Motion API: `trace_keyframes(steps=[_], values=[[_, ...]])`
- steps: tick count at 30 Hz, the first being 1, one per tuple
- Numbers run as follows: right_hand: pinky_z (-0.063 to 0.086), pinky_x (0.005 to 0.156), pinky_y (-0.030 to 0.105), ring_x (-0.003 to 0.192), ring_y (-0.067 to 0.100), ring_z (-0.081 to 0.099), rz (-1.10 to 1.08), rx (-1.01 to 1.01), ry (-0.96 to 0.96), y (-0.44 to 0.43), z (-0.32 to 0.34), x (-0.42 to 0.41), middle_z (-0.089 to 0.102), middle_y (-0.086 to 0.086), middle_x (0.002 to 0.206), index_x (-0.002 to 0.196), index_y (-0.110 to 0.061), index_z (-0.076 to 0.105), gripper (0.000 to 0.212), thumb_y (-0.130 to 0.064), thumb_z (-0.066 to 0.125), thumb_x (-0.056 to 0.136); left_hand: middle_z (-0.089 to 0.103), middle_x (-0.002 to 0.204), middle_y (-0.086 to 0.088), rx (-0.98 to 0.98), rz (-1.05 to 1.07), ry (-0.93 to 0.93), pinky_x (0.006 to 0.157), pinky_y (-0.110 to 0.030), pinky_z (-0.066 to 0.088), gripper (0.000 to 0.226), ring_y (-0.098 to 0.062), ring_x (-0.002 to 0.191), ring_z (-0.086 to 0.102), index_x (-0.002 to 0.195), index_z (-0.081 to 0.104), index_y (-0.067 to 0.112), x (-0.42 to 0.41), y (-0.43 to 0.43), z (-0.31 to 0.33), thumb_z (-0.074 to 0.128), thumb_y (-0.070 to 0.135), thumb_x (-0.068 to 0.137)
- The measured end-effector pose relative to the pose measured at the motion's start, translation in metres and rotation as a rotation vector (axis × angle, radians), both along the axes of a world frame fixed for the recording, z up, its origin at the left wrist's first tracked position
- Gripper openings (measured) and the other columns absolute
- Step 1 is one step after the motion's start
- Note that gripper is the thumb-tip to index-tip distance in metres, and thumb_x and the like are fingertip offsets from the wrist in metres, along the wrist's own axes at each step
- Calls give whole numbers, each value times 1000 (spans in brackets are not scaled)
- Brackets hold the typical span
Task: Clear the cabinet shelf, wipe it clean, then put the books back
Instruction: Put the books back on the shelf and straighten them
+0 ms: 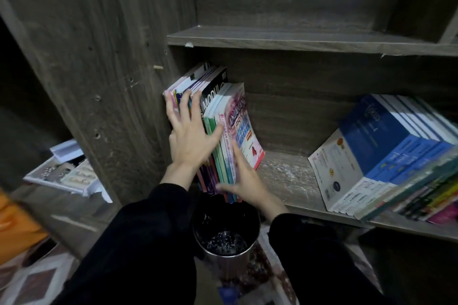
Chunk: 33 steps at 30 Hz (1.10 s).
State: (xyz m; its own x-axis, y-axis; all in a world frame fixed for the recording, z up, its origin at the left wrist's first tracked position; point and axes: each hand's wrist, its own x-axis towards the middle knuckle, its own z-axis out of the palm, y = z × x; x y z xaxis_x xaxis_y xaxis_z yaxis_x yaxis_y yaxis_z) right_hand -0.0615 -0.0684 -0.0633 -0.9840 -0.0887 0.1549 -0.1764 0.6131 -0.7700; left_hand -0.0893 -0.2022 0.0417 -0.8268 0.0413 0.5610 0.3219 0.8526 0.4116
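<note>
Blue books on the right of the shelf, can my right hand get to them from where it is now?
Probably yes. The right hand is at the foot of the stack on the left, and the shelf between it and the blue books lies bare. It must let go of the stack first.

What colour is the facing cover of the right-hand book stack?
The cover is mostly blue; head view.

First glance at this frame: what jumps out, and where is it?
The left hand and right hand are on upright books at the left end of the shelf. A leaning pile of blue books fills the right end, and a metal bin stands below on the floor.
</note>
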Motion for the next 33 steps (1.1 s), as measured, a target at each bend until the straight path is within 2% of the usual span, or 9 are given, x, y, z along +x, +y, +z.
trace_keyframes(steps=[2, 6, 13, 18, 22, 27, 29, 31, 33], values=[[25, 115, 51, 145, 24, 17, -15, 102, -77, 4, -24, 1, -5, -2, 161, 140, -50, -27, 132, -29, 84, 71, 7, 159, 1, -43, 11, -16, 96, -54, 44, 89, -27, 145, -21, 151, 17, 20, 1, -1, 0, 58, 59, 83], [39, 106, 53, 133, 36, 41, -101, 203, -36, 3, -42, -2, -2, 1, 161, 135, -55, -31, 130, -23, 80, 75, 8, 159, -3, -92, 39, -10, 90, -54, 48, 107, -31, 145, -18, 152, 16, 18, 1, -1, -1, 60, 71, 70], [46, 98, 50, 124, 34, 52, -90, 289, 13, 14, -50, -13, 4, 5, 161, 132, -56, -32, 118, -38, 72, 79, 16, 157, -8, -147, 107, 56, 81, -52, 53, 115, -37, 146, -7, 151, 19, 14, -7, 1, -7, 64, 73, 63], [44, 100, 51, 130, 35, 45, -71, 348, -5, 20, -50, -15, -3, 5, 161, 132, -53, -33, 112, -51, 66, 79, 3, 160, -8, -243, 116, 0, 89, -50, 51, 130, -38, 144, -17, 152, 4, 13, -7, 0, -7, 79, 59, 57], [35, 107, 51, 143, 33, 23, 1, 369, -75, 27, -49, -16, -16, 6, 159, 124, -52, -39, 124, -43, 75, 77, 3, 160, -9, -290, 130, 1, 90, -48, 51, 131, -38, 144, -16, 152, 3, 14, -8, -2, -7, 82, 52, 56], [33, 108, 53, 142, 34, 25, -25, 387, -78, 26, -58, -12, -16, 7, 159, 129, -49, -37, 112, -44, 66, 85, 2, 160, -9, -281, 100, 36, 88, -47, 52, 132, -36, 144, -16, 153, 0, 16, -10, -4, -7, 83, 51, 56], [29, 111, 57, 142, 35, 24, -32, 317, -83, 25, -63, -11, -16, 5, 159, 125, -57, -38, 113, -42, 67, 85, -7, 160, -14, -209, 57, 92, 101, -48, 42, 135, -36, 143, -18, 153, -3, 14, -10, -6, -19, 85, 46, 55], [27, 111, 58, 141, 37, 26, -50, 266, -84, 25, -65, -12, -11, 7, 160, 124, -62, -37, 117, -40, 70, 83, -15, 156, -24, -64, 50, 109, 114, -45, 15, 139, -36, 142, -19, 151, -8, 10, -5, -4, -48, 87, 41, 54], [29, 110, 56, 140, 38, 29, -67, 244, -93, 26, -67, -15, -4, 9, 161, 124, -62, -36, 118, -40, 71, 82, -21, 155, -23, 118, 41, -14, 115, -39, 1, 140, -34, 144, -15, 149, -15, 12, 9, 2, -86, 88, 35, 57]])
